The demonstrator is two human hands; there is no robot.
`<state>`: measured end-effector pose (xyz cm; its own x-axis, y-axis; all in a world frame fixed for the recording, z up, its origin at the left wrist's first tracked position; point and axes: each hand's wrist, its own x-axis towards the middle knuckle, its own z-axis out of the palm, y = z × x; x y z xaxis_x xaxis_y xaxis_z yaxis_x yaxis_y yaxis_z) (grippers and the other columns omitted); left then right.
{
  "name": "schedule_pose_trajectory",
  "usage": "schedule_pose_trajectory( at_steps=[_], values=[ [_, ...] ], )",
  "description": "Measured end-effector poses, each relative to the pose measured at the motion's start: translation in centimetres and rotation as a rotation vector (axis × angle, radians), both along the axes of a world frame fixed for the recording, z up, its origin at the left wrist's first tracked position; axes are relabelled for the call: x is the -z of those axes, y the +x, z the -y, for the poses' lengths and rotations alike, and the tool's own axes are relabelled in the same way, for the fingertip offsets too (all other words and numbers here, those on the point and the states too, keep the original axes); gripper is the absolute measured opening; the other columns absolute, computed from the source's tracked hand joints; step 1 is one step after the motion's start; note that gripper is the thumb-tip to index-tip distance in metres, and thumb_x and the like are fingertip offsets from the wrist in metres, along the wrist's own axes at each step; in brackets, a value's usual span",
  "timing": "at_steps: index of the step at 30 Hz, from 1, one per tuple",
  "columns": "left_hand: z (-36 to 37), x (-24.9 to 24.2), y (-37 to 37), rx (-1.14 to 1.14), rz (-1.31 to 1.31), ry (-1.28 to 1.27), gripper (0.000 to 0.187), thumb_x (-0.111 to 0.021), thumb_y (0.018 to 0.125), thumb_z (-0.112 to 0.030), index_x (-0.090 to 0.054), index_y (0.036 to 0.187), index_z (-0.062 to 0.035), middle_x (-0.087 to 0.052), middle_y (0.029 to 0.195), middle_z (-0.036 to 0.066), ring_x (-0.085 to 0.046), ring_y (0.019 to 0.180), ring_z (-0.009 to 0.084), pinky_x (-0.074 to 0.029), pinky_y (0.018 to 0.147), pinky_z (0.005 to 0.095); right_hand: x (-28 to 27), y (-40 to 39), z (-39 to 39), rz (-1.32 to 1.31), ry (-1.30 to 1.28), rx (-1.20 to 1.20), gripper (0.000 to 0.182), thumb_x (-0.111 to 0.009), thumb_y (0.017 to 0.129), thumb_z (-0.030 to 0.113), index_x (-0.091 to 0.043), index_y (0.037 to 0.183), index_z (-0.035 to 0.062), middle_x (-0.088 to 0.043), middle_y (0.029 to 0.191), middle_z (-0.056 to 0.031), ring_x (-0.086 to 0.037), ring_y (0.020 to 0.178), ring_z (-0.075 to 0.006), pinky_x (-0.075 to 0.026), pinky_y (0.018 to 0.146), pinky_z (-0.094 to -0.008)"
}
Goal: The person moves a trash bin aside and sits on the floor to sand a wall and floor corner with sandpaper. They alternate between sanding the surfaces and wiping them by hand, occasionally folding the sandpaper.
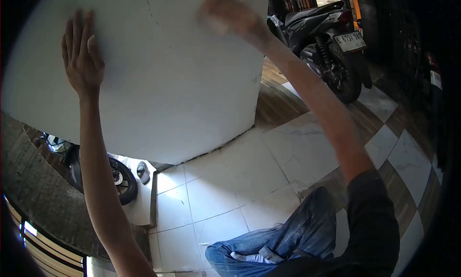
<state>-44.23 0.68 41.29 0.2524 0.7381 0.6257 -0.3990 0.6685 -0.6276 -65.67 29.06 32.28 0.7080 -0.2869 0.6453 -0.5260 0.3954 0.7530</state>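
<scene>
Head view, nearest to you: your bent knee in blue jeans (288,238) sits at six o'clock, over the pale floor tiles (230,190). Your dark sleeve (374,219) fills the five o'clock corner.

From seven o'clock your bare left forearm rises to your left hand (82,56) at ten o'clock. It lies flat and released, fingers straight and together, palm against the white wall panel (168,85); it grips nothing.

From four o'clock your right arm climbs to your right hand (225,15) at twelve o'clock. That hand is blurred, so you cannot tell whether it is clenched or flat; it is on or just at the same white panel, near its top right part.

The panel fills the upper left half of the view, from nine o'clock to one o'clock, its lower edge meeting the floor tiles near the centre.

Farther off, at eight o'clock, a motorcycle wheel (122,181) stands beside a brick wall (38,181). At two o'clock a parked scooter (326,36) with a white number plate (349,40) stands on brown and white tiling.
</scene>
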Motion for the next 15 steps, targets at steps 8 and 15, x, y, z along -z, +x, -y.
schedule_pose_trajectory(
  at_steps=[8,15],
  values=[
    [-0.5,0.2,0.4,-0.023,0.029,0.058,0.046,-0.020,0.104,-0.030,-0.048,0.138,-0.0172,-0.044,0.144,0.002,-0.037,0.136,0.0216,-0.029,0.114,0.0389,-0.5,-4.0,0.9,0.236,-0.531,-0.278,0.039,-0.049,0.085,0.003,-0.057,0.124,0.0075,-0.057,0.128,-0.0101,-0.058,0.111,-0.0262,-0.050,0.091,-0.0333],
    [-0.6,0.2,0.5,-0.027,0.065,0.051,0.046,-0.019,0.104,-0.029,-0.047,0.139,-0.0158,-0.042,0.146,0.003,-0.035,0.138,0.0220,-0.026,0.115,0.0396,-1.6,1.3,3.1,0.303,-0.421,-0.314,0.058,-0.056,0.075,-0.007,-0.056,0.128,0.0156,-0.058,0.128,-0.0073,-0.057,0.115,-0.0246,-0.051,0.093,-0.0336]
  ],
)
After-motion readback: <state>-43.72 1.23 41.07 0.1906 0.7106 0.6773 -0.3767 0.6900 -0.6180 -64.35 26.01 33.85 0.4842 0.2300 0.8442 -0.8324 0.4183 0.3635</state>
